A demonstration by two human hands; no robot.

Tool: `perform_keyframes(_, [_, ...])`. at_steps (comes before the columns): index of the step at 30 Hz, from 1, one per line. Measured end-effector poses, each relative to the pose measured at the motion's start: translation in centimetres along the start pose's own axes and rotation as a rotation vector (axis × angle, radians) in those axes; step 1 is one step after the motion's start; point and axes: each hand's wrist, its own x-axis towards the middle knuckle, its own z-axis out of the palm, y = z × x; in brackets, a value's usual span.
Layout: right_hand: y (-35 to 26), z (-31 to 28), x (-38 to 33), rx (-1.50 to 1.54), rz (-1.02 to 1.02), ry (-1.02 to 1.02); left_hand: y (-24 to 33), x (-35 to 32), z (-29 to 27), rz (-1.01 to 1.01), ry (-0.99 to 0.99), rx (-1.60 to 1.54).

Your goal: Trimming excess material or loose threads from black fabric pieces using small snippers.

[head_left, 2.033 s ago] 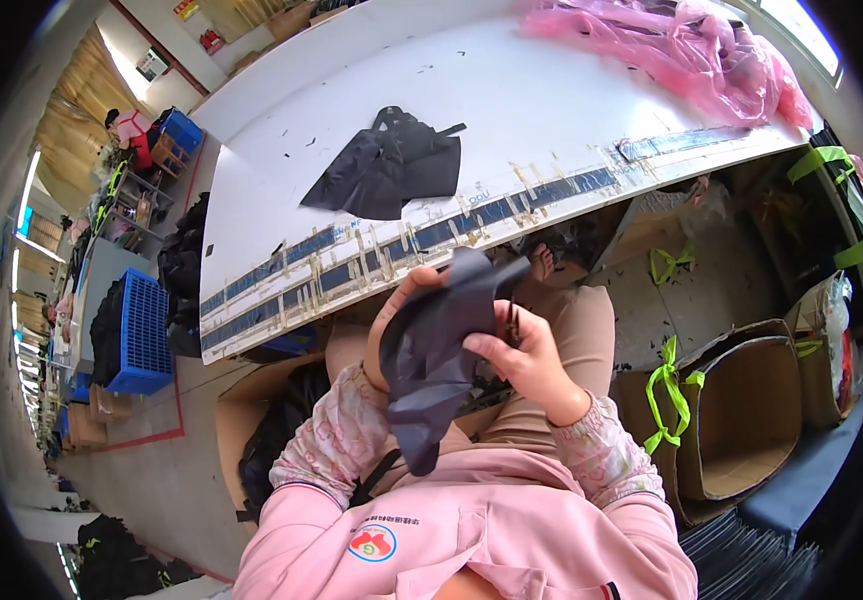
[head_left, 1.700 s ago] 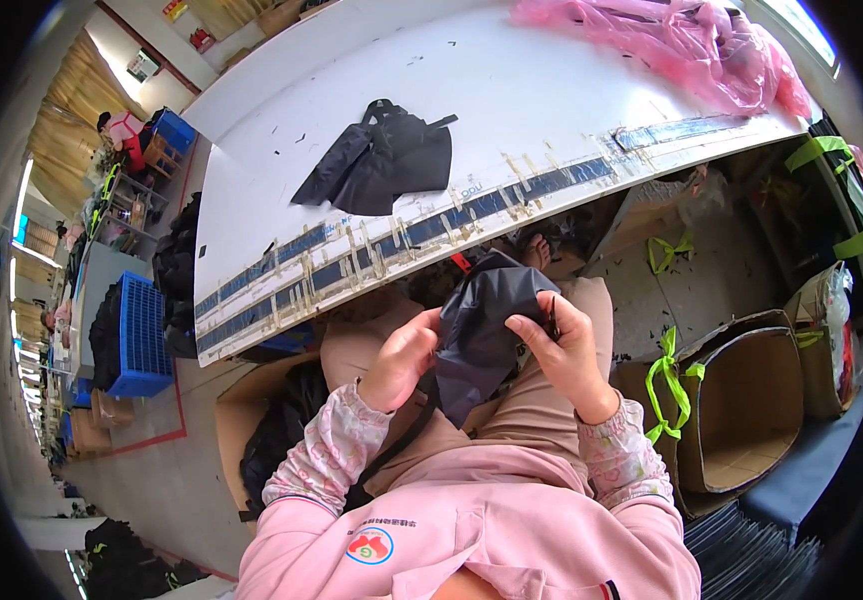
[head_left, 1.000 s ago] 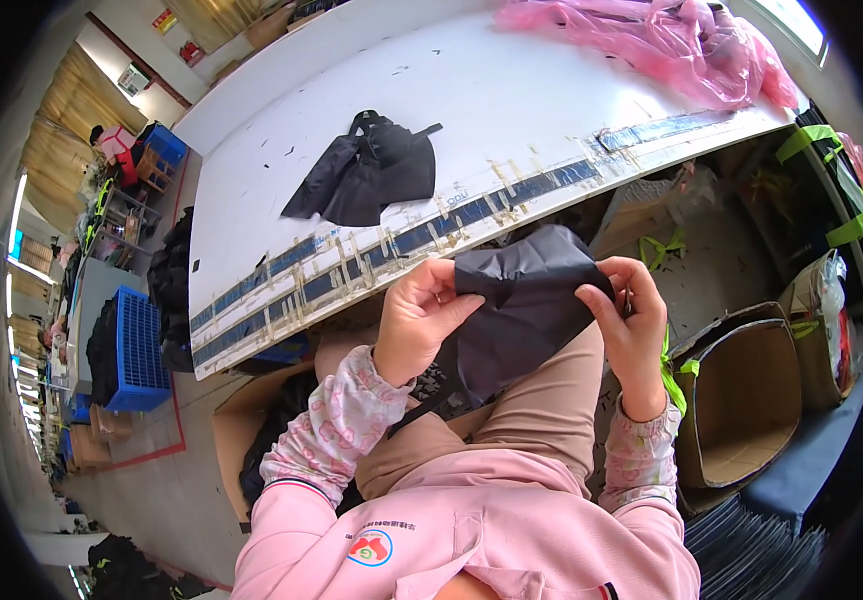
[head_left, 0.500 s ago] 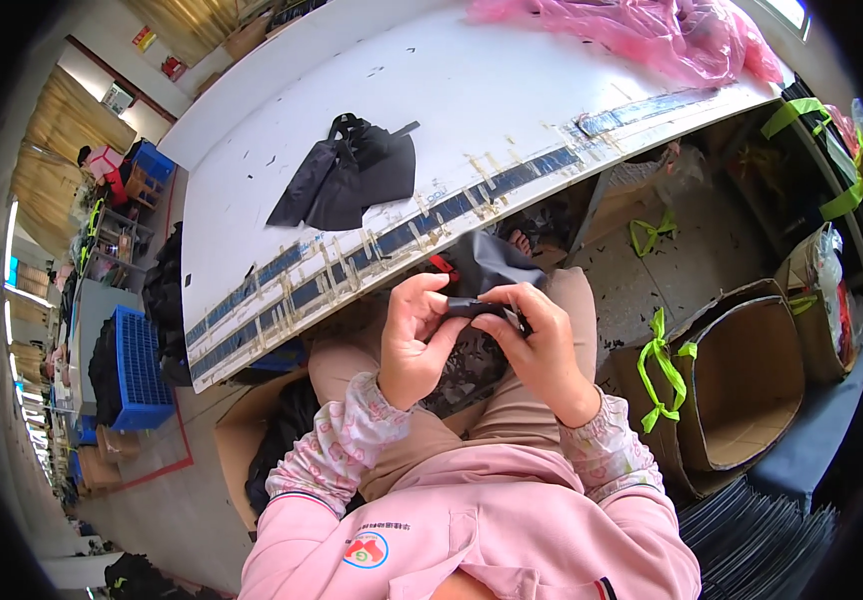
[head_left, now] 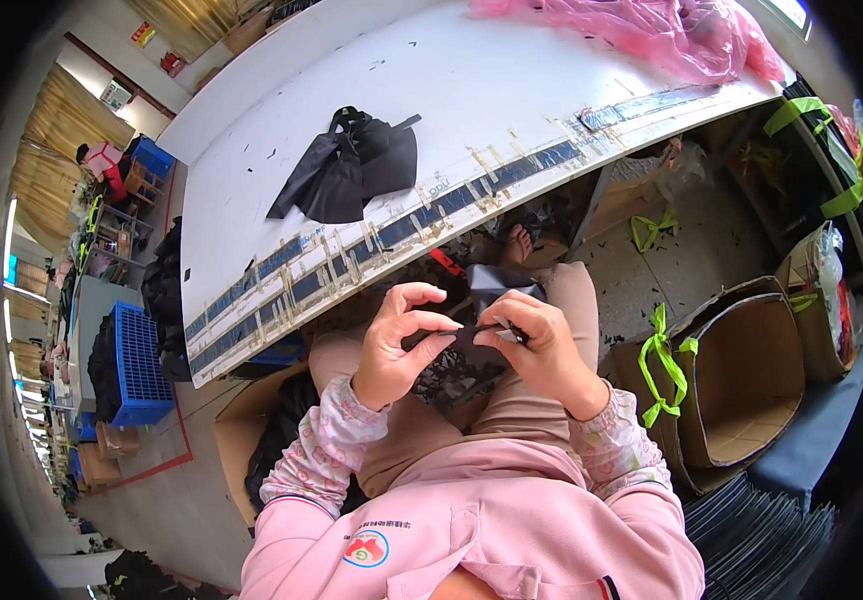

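Above my lap, a piece of black fabric hangs past my right hand toward the table edge. My left hand pinches an edge of it between thumb and index finger, the other fingers raised. Close beside it, my right hand is closed on the same fabric. A small dark object with a shiny part shows at the right fingers; its kind is too small to make out. On the white table ahead lie several black fabric pieces with straps, untouched.
Worn tape strips line the table's near edge. Crumpled pink plastic lies at its far right. Right of my knees stands an open cardboard box with a neon-green tie. A blue crate is at the left, black sheets at lower right.
Both hands have shifted slightly lower, the left a little leftward. The fabric between them has turned, and its hanging part sits lower, uncovering more of a foot under the table.
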Motion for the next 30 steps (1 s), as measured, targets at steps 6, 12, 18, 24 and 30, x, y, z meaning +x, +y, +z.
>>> perform_keyframes(6, [0.6,0.3,0.2,0.114,-0.047,-0.079,-0.7,-1.7,1.2,-0.608,-0.048,-1.091])
perform_keyframes(12, [0.9,1.3,-0.1,0.149,0.042,-0.064,-0.8,-2.9,2.9,-0.572,0.092,-1.202])
perform_keyframes(18, [0.4,1.4,0.1,0.085,0.176,-0.035,0.8,-2.9,1.5,-0.658,0.008,-0.933])
perform_keyframes(24, [0.6,1.6,0.1,0.140,0.188,-0.116,-0.1,-3.1,0.8,-0.468,-0.080,-0.648])
perform_keyframes(30, [2.2,2.0,0.4,0.636,0.321,-0.145,0.4,-3.0,1.1,-0.549,-0.060,-1.056])
